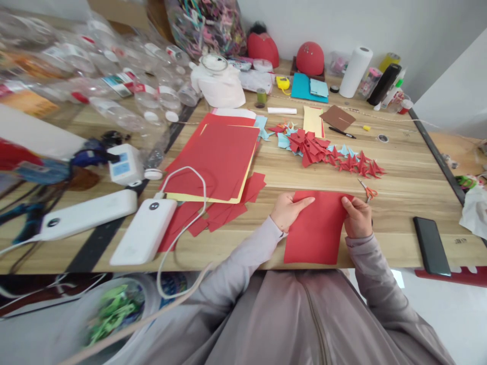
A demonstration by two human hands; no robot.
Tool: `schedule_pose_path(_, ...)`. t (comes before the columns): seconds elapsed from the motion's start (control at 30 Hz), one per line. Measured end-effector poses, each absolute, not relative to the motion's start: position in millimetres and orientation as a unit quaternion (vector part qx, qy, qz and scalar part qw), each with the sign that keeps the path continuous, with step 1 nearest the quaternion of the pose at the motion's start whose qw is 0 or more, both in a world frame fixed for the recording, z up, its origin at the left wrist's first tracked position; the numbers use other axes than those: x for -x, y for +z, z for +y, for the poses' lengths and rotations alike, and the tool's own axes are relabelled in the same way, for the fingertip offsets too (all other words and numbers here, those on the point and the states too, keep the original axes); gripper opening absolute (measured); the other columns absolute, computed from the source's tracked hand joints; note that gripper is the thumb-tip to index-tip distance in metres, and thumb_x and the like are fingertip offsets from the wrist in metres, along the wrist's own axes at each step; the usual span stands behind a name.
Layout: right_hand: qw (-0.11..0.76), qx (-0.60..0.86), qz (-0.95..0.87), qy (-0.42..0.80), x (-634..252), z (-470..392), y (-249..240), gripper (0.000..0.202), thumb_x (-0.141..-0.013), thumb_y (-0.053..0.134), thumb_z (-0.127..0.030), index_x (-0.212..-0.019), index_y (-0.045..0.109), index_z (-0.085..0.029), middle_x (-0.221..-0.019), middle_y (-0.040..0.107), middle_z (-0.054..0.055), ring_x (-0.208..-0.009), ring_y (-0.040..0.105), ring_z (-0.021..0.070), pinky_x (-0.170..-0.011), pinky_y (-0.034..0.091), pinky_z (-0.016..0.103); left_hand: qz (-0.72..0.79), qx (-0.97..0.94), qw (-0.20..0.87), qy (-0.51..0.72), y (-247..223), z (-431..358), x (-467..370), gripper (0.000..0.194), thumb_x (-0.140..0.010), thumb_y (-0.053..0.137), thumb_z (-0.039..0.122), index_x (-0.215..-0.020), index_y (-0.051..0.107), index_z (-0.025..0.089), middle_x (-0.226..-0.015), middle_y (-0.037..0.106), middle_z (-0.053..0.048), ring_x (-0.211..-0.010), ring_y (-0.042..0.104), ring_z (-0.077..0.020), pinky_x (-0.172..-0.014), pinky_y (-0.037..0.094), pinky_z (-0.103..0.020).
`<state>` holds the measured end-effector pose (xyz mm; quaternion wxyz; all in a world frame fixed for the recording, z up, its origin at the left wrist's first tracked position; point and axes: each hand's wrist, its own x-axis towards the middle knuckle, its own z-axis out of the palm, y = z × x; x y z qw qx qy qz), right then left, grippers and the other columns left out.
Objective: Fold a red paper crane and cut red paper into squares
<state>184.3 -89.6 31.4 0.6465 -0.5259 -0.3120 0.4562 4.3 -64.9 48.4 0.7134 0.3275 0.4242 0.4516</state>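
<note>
A sheet of red paper [315,230] is held up over the table's front edge. My left hand [287,210] pinches its upper left part, thumb lying on top. At the upper right corner my right hand [357,215] grips it, thumb also on the face. Just beyond the right hand lie small orange-handled scissors [368,192]. To the left rests a stack of larger red sheets [228,157] over yellow ones, with cut red pieces [224,215] by its lower edge. Folded red paper cranes [357,165] and blue ones lie in a row behind the held sheet.
White power banks [144,233] with a looping cable lie at the left. Many plastic bottles [125,109] crowd the far left. A black phone [431,246] rests near the right front edge. Along the back stand a yellow tape measure [282,83], a blue folder [304,87] and a white cylinder [355,72].
</note>
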Motion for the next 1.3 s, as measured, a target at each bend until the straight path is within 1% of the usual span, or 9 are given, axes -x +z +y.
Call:
schedule_pose_path(0.17, 0.653, 0.528, -0.298, 0.454, -184.0, -88.2, 30.7, 0.023, -0.054, 0.084, -0.040, -0.064, 0.071, -0.024, -0.067, 0.072, -0.002, -0.060, 0.064, 0.0167, -0.065, 0.054, 0.033, 0.422, -0.326, 0.717, 0.449, 46.9, -63.9, -4.8, 0.032, -0.054, 0.083, 0.035, -0.075, 0.073, 0.013, -0.076, 0.073, -0.007, -0.073, 0.068, -0.0217, -0.076, 0.052, -0.038)
schedule_pose_path(0.27, 0.655, 0.521, -0.303, 0.454, -184.0, -87.7, 32.4, 0.023, -0.053, 0.085, -0.037, -0.065, 0.071, -0.024, -0.069, 0.073, -0.002, -0.060, 0.063, 0.0156, -0.064, 0.053, 0.031, 0.413, -0.333, 0.716, 0.455, 47.6, -63.5, -4.7, 0.032, -0.055, 0.083, 0.034, -0.077, 0.073, 0.013, -0.080, 0.074, -0.007, -0.076, 0.068, -0.0219, -0.079, 0.052, -0.038)
schedule_pose_path(0.4, 0.657, 0.502, -0.338, 0.450, -183.4, -87.9, 36.4, 0.022, -0.054, 0.085, -0.032, -0.070, 0.073, -0.024, -0.070, 0.073, -0.002, -0.064, 0.064, 0.0154, -0.065, 0.053, 0.030, 0.406, -0.357, 0.708, 0.455, 52.9, -63.5, -4.6, 0.029, -0.057, 0.082, 0.034, -0.077, 0.073, 0.014, -0.081, 0.074, -0.006, -0.075, 0.068, -0.0213, -0.077, 0.052, -0.037)
schedule_pose_path(0.63, 0.650, 0.521, -0.347, 0.431, -181.8, -88.5, 37.9, 0.019, -0.057, 0.084, -0.032, -0.071, 0.074, -0.025, -0.071, 0.074, -0.002, -0.064, 0.065, 0.0170, -0.065, 0.053, 0.032, 0.398, -0.355, 0.709, 0.461, 58.0, -64.4, -5.0, 0.030, -0.058, 0.081, 0.035, -0.078, 0.073, 0.015, -0.085, 0.074, -0.007, -0.078, 0.068, -0.0215, -0.078, 0.052, -0.037)
schedule_pose_path(0.83, 0.649, 0.520, -0.341, 0.438, -181.8, -88.0, 36.1, 0.018, -0.058, 0.084, -0.031, -0.072, 0.074, -0.024, -0.071, 0.074, -0.001, -0.064, 0.065, 0.0169, -0.065, 0.053, 0.032, 0.404, -0.343, 0.718, 0.452, 55.9, -64.8, -4.4, 0.030, -0.058, 0.081, 0.036, -0.076, 0.073, 0.013, -0.075, 0.073, -0.007, -0.071, 0.068, -0.0219, -0.075, 0.053, -0.038)
schedule_pose_path(1.0, 0.644, 0.525, -0.346, 0.436, -181.9, -87.2, 37.9, 0.021, -0.058, 0.083, -0.033, -0.072, 0.073, -0.022, -0.072, 0.074, -0.001, -0.067, 0.066, 0.0179, -0.067, 0.054, 0.032, 0.407, -0.338, 0.716, 0.456, 55.2, -63.7, -4.1, 0.031, -0.057, 0.082, 0.037, -0.076, 0.072, 0.014, -0.074, 0.073, -0.006, -0.070, 0.068, -0.0216, -0.076, 0.053, -0.039)
schedule_pose_path(1.13, 0.633, 0.530, -0.351, 0.441, -179.4, -86.2, 41.3, 0.029, -0.053, 0.085, -0.032, -0.076, 0.072, -0.021, -0.076, 0.074, 0.000, -0.070, 0.067, 0.0189, -0.069, 0.055, 0.033, 0.409, -0.335, 0.714, 0.459, 54.7, -63.1, -3.7, 0.032, -0.056, 0.082, 0.037, -0.076, 0.073, 0.014, -0.075, 0.073, -0.006, -0.069, 0.068, -0.0212, -0.075, 0.053, -0.038)
schedule_pose_path(1.3, 0.586, 0.585, -0.344, 0.443, -172.2, -85.0, 43.2, 0.038, -0.044, 0.088, -0.030, -0.076, 0.072, -0.017, -0.076, 0.075, 0.003, -0.067, 0.068, 0.0204, -0.066, 0.055, 0.034, 0.424, -0.345, 0.701, 0.458, 55.4, -65.0, -5.0, 0.031, -0.057, 0.081, 0.039, -0.075, 0.073, 0.014, -0.075, 0.074, -0.006, -0.069, 0.068, -0.0211, -0.071, 0.054, -0.036)
